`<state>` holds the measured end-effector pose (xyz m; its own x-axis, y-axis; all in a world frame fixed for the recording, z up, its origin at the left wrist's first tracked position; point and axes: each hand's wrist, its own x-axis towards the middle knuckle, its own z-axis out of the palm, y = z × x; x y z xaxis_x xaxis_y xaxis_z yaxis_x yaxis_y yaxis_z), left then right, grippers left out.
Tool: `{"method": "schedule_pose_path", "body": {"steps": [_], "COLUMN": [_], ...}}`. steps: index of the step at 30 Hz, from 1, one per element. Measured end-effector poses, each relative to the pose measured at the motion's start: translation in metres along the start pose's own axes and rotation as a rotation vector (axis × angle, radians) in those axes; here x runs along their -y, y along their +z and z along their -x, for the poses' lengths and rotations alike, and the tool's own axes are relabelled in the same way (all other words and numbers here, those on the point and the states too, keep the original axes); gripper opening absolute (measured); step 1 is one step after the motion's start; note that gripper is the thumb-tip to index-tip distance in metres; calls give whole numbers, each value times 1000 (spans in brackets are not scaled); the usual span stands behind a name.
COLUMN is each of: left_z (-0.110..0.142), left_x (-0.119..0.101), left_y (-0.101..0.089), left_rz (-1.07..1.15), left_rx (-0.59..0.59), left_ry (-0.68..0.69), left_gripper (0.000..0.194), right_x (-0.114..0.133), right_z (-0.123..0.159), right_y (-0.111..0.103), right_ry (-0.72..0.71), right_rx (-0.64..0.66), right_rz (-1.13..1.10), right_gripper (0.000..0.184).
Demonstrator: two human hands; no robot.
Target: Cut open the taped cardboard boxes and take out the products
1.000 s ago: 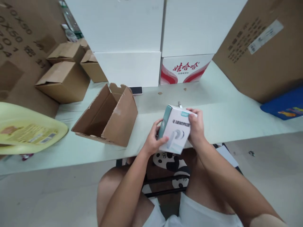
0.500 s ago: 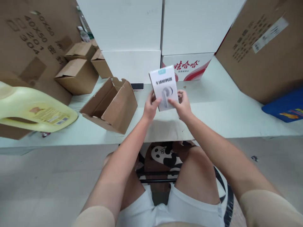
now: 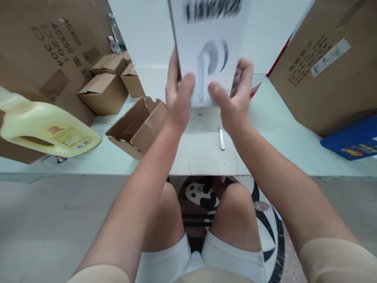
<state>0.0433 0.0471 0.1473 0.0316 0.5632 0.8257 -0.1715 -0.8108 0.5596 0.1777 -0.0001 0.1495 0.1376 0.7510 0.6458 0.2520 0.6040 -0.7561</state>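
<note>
A white product box (image 3: 191,43), printed with dark lettering and a grey device picture, is held up close to the camera, blurred by motion. My left hand (image 3: 178,94) grips its lower left side, thumb on the front face. On the lower right side, my right hand (image 3: 234,96) grips it the same way. The top of the box runs out of the picture. Below my hands a small white-handled knife or scalpel-like tool (image 3: 222,139) lies on the table (image 3: 197,157). Left of my left hand stands an open cardboard box (image 3: 153,127).
A yellow jug (image 3: 59,127) and small closed cartons (image 3: 103,92) stand on the left. Large cartons (image 3: 318,59) flank both sides, and white boxes (image 3: 150,35) form the back. A blue package (image 3: 353,135) lies at the right.
Both hands have raised the white product box upward and closer to the camera, so it looks much larger. The small tool on the table now shows below my hands.
</note>
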Motion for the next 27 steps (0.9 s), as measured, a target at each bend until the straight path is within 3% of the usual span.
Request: {"method": "schedule_pose_path", "body": {"steps": [2,4,6,8,11,13,15,18,22,27], "left_z": [52,107,152,179,184,174,164,157,165,170], "left_x": [17,35,48,55,55,53,52,54,57,62], "left_y": [-2,-8,-16,-25,-32,-30,-24,-13,-4,-5], "left_rz": [106,102,-15,-104,-84,-101,-165,-229,-260,-318], "left_rx": [-69,-55,-6,112,318,435,491,554,672,822], "left_ry": [-309,-502,-783,-901,-889,-820,-754,-685,-648,-656], "left_gripper": [62,58,55,51,37,32,32,31,27,24], "right_x": [-30,-65,-97,-123,-146,-156,-163,-173,-193,-227], "right_z": [29,57,78,88,85,77,69,59,41,14], "right_y": [3,-5,-30,-71,-144,-185,-212,-229,-231,-239], "right_ry": [196,469,693,783,830,881,938,1048,1168,1072], "right_rx": [-37,-126,-232,-359,-577,-642,-656,-656,-632,-582], "right_rz": [-47,-138,-190,-159,56,286,444,510,496,593], "right_gripper": [69,67,62,53,40,33,30,33,32,32]}}
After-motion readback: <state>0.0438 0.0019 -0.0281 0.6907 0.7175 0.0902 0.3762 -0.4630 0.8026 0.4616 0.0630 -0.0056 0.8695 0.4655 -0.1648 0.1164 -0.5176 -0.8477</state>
